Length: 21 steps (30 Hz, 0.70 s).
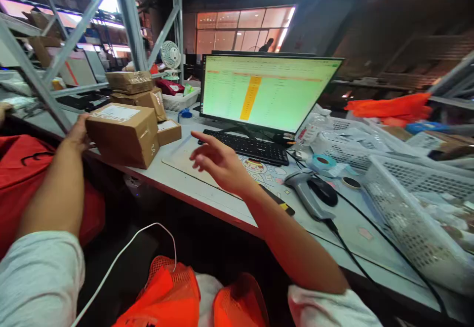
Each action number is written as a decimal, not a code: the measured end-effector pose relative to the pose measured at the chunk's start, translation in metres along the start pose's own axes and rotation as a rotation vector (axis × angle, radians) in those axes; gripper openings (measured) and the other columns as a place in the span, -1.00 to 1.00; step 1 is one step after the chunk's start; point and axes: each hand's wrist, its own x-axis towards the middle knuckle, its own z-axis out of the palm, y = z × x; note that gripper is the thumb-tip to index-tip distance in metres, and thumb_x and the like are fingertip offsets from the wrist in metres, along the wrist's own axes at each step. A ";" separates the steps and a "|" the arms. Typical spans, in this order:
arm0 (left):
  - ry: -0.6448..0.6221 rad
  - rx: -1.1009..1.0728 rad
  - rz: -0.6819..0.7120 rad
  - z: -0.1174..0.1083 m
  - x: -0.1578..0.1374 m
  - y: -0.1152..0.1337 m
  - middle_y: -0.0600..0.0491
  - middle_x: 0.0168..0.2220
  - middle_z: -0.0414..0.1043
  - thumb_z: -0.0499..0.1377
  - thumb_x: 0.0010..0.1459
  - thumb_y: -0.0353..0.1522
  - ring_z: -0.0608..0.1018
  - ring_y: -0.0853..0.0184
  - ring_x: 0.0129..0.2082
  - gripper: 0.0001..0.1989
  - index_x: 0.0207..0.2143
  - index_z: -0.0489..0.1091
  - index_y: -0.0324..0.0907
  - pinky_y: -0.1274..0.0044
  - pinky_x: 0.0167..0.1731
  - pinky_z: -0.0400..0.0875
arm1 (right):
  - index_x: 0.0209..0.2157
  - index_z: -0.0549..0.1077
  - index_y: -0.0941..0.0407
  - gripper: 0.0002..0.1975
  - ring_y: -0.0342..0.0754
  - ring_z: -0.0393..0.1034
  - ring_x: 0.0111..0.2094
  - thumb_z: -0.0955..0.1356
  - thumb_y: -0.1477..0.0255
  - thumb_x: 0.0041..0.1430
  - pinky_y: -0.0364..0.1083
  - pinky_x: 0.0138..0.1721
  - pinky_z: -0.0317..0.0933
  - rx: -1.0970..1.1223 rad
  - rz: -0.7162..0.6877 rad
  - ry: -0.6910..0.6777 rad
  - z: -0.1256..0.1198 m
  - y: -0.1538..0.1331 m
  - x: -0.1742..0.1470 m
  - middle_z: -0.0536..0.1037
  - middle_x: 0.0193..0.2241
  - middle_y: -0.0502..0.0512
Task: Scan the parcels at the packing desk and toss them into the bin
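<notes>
My left hand is pressed around the left side of a brown cardboard box, its fingers partly hidden behind it. The box sits at the front edge of the white desk and has a white label on top. Over the desk, my right hand is empty, with the index finger stretched out and the other fingers loosely bent. It hovers in front of the black keyboard. A smaller box stands just right of the large one, and stacked cartons are behind it.
A lit monitor stands behind the keyboard. To the right lie a grey barcode scanner, a black mouse, a tape roll and a white basket of packets. Cables cross the desk's right side. A metal rack post rises at left.
</notes>
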 end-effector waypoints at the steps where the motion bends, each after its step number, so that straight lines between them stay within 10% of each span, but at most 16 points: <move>1: 0.020 -0.054 -0.085 0.004 -0.008 0.001 0.17 -0.46 0.29 -0.15 0.48 -0.11 0.43 0.30 -0.21 -0.57 -0.19 0.25 -0.28 -0.20 0.19 0.16 | 0.39 0.32 0.04 -0.35 0.00 0.54 -0.21 0.38 0.12 0.37 0.03 -0.15 0.56 0.041 0.091 0.015 0.012 0.024 0.026 0.63 -0.10 0.14; 5: 0.046 -0.209 0.019 0.018 -0.048 0.001 0.18 -0.30 0.43 0.07 0.42 -0.17 0.45 0.31 -0.05 -0.70 -0.12 0.30 -0.26 0.16 0.39 0.13 | 0.39 0.28 0.04 -0.25 0.14 0.44 0.12 0.37 -0.05 0.32 0.13 0.04 0.49 0.202 0.430 0.037 0.070 0.087 0.098 0.50 0.21 0.25; 10: -0.227 -0.509 0.263 0.031 -0.115 -0.018 0.00 0.04 0.51 0.40 0.10 0.00 0.53 0.15 0.14 -0.38 0.01 0.25 -0.13 0.32 0.16 0.48 | 0.43 0.09 -0.01 -0.06 0.17 0.26 0.34 0.37 -0.20 0.21 0.18 0.25 0.33 0.346 0.433 0.142 0.093 0.105 0.092 0.29 0.39 0.24; 17: -0.472 -0.581 0.125 0.115 -0.181 -0.032 -0.17 0.36 0.28 0.49 -0.01 0.03 0.46 -0.08 0.28 0.11 0.42 -0.07 0.05 0.11 0.21 0.46 | 0.30 0.14 0.03 -0.15 0.11 0.41 0.20 0.35 -0.21 0.21 0.15 0.28 0.27 0.046 0.239 0.233 0.005 0.110 0.004 0.45 0.24 0.29; 21: -0.600 -0.395 0.309 0.183 -0.188 -0.054 -0.25 0.42 0.11 0.55 -0.12 -0.04 0.37 -0.13 0.34 0.41 0.52 -0.34 0.08 0.04 0.32 0.31 | 0.07 0.39 0.10 -0.43 0.18 0.44 0.17 0.34 -0.06 0.28 0.17 0.26 0.27 -0.421 0.362 0.374 -0.080 0.100 -0.070 0.54 0.13 0.32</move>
